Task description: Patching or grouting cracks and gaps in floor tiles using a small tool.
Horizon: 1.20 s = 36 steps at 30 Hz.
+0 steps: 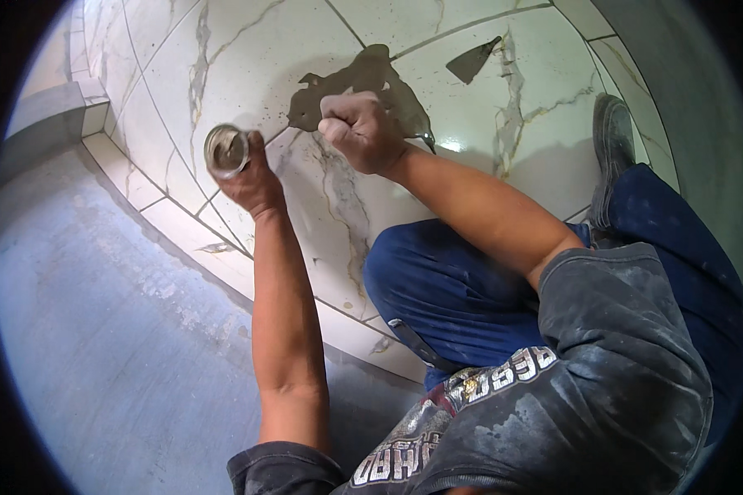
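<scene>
My left hand (254, 185) is wrapped round a clear cup (213, 147), its open mouth facing up and some greyish stuff inside. To the right, my right hand (360, 134) is closed in a fist, its fingers whitened with dust. Whether anything sits inside that fist is hidden. Just beyond and under it, a wet grey patch of grout-like paste (351, 80) spreads over the marble-patterned tiles (305, 210). Farther right lies a flat triangular scraper (473, 61), touched by neither hand.
A row of narrow edge tiles (194, 239) borders a bluish-grey surface (115, 330) at left. My bent knee (421, 272) and my shoe (612, 140) rest at the right, near a grey wall (685, 74). Small grey splatters dot the tiles round the paste.
</scene>
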### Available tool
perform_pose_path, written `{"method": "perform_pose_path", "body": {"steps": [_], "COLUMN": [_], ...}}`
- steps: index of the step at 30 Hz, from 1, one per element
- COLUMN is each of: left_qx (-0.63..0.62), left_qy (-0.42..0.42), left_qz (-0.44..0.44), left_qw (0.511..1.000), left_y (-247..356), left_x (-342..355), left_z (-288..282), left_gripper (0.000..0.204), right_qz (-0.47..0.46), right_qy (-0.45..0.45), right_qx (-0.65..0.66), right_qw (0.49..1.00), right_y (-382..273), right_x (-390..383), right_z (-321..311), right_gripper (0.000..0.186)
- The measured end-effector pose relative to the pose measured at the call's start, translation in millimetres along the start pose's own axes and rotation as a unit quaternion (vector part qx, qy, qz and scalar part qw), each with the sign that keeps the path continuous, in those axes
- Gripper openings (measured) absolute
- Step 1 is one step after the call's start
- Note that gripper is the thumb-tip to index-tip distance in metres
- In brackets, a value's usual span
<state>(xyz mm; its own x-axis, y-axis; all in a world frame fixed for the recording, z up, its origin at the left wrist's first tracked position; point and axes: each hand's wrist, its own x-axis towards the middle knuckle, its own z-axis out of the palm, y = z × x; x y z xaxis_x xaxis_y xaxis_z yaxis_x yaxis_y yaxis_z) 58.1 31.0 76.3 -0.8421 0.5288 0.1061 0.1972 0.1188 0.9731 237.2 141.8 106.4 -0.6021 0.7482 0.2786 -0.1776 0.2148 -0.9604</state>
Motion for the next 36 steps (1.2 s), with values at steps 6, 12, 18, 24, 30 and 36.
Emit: {"method": "perform_pose_path", "body": {"steps": [6,12,18,24,30,36], "left_qx": [0.109,0.243,0.315,0.419,0.455,0.457], "left_qy": [0.102,-0.030,-0.121,-0.144,-0.165,-0.174], "left_qz": [0.039,0.173,0.209,0.213,0.195,0.180], "left_qw": [0.988,0.954,0.918,0.871,0.853,0.854], "left_y": [-12,-8,16,20,29,29], "left_x": [-3,0,13,21,18,20], "left_z": [-26,-11,-1,0,7,9], "left_gripper": [0.040,0.052,0.055,0.054,0.061,0.060], "right_qz": [-0.052,0.053,0.044,0.030,0.041,0.058], "right_qy": [0.011,0.051,0.038,0.046,0.044,0.046], "right_qx": [-0.049,0.015,-0.020,-0.021,-0.019,-0.012], "right_qw": [0.997,0.997,0.998,0.998,0.998,0.997], "right_y": [9,31,32,30,37,31], "right_x": [-1,2,4,7,8,9], "right_z": [16,-1,4,5,6,11], "right_gripper": [0.026,0.026,0.029,0.030,0.028,0.029]}}
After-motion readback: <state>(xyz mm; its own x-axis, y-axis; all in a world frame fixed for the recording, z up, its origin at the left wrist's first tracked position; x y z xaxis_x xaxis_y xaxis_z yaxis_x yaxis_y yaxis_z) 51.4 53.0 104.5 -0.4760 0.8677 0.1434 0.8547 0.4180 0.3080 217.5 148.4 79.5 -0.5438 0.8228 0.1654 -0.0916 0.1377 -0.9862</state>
